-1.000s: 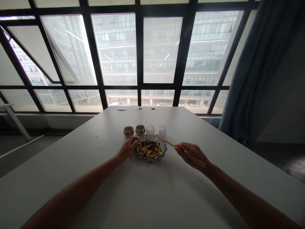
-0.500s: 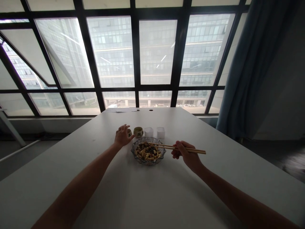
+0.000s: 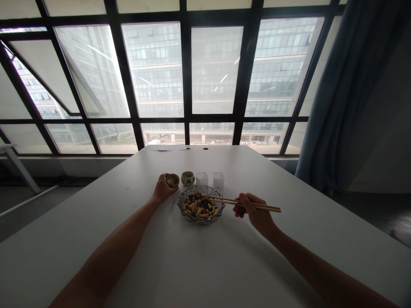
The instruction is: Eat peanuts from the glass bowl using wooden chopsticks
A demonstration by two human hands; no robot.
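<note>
My left hand (image 3: 162, 188) is wrapped round a small tea cup (image 3: 172, 180), tilted so that its brown inside shows. To its right stands a second tea cup (image 3: 188, 178) with a dark written character on its side. Between the fingers of my right hand (image 3: 255, 209) is a pair of chopsticks (image 3: 245, 202), their tips over a scalloped glass bowl (image 3: 219, 217). Peanuts (image 3: 201, 210) in shells and darker small pieces fill the bowl. I cannot tell whether the tips touch them.
Two translucent white cups, a left one (image 3: 202, 179) and a right one (image 3: 218, 180), stand behind the bowl. All of it rests on a long white table (image 3: 192, 265). Papers (image 3: 167, 147) lie at its far end, by the windows. A blue curtain (image 3: 334, 98) hangs at the right.
My left hand has closed round the left tea cup and tipped it, mouth towards me. My right hand still holds the chopsticks over the bowl. The view has shifted slightly.
</note>
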